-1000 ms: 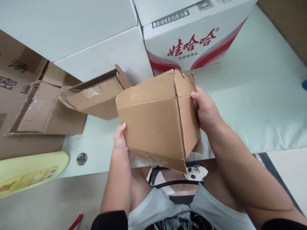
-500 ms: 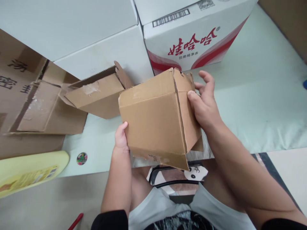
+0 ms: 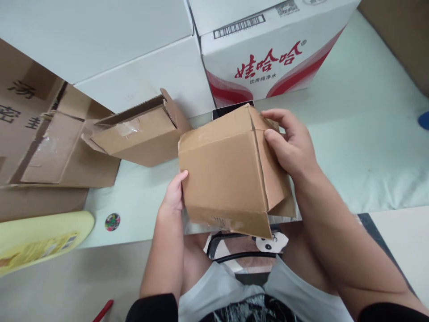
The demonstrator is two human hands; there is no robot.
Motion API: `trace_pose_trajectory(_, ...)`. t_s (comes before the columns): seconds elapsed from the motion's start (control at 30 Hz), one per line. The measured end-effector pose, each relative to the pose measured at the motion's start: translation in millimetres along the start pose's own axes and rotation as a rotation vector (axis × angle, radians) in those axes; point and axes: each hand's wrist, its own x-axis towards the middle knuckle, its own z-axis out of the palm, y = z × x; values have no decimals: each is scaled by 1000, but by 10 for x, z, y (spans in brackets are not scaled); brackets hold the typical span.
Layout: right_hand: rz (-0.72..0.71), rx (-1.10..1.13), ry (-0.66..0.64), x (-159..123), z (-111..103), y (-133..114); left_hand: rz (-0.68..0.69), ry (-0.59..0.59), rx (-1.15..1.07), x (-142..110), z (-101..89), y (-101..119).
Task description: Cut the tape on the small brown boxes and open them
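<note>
A brown cardboard box (image 3: 223,172), tilted, is held over the front of the table. My left hand (image 3: 176,192) grips its left edge, the thumb on the near face and the other fingers hidden behind. At the upper right corner my right hand (image 3: 295,143) has its thumb on the side panel and its forefinger bent over the top edge. A flap hangs loose at the lower right. Left of it stands a second cardboard box (image 3: 144,138) with an open top and clear tape. Behind the held box shows part of a dark flat object (image 3: 231,108) with a pale rim.
A white carton with red lettering (image 3: 268,67) and a plain white box (image 3: 144,76) stand at the back. Larger brown cartons (image 3: 83,165) fill the left side. A yellow bottle (image 3: 47,241) and a round sticker (image 3: 112,222) are at the front left of the pale green tablecloth (image 3: 362,147).
The held box has shifted right and slightly turned. My right fingers lifted off its corner, then came down along the top edge. The dark object behind it has come into view.
</note>
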Motion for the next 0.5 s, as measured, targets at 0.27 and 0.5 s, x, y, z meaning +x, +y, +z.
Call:
trace_pose_trajectory(0.27,-114,-153,-80,92,-149,66,28,74,50,-93,33,122)
trace_pose_trajectory(0.5,45,-135,-208,83,-115,272,126,189,-96,-35,-86,181)
